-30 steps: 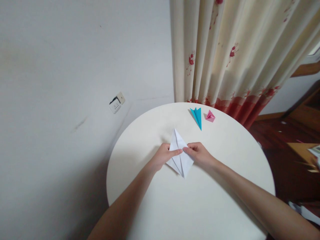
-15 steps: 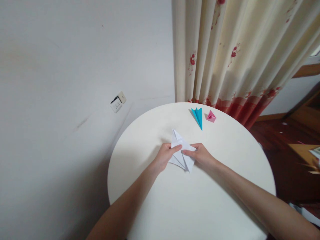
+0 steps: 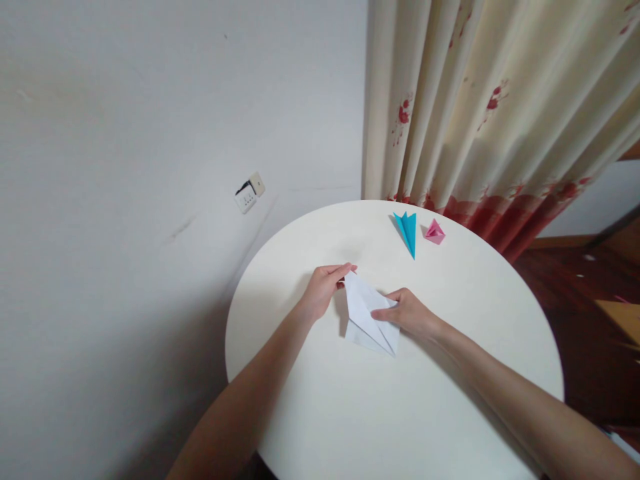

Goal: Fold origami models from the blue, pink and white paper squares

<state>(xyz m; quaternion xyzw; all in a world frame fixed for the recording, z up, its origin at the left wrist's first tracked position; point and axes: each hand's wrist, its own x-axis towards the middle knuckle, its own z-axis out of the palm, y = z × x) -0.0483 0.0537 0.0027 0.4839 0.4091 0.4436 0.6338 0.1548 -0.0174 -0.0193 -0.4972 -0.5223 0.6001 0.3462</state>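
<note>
A folded sheet of white paper (image 3: pixel 367 310), with creases and pointed corners, is held between my hands over the round white table (image 3: pixel 320 413). My left hand (image 3: pixel 325 288) pinches its far left corner between thumb and fingers. On the right side of the paper, my right hand (image 3: pixel 406 312) grips it, thumb on top and fingers underneath, partly hidden. Beyond the hands a blue folded paper plane (image 3: pixel 408 233) lies on the table. Beside it to the right sits a small pink origami piece (image 3: pixel 435 232).
A pale wall (image 3: pixel 125 167) with a power socket (image 3: pixel 246 199) runs along the left. Behind the table hangs a cream curtain (image 3: pixel 460 133) with red flowers. At the far right is a dark reddish floor (image 3: pixel 555 280) with a wooden piece of furniture (image 3: pixel 620 317).
My left hand has shifted from the paper's middle left to its far corner. The paper has turned in my hands, and my right hand keeps its grip. The view has swung slightly left.
</note>
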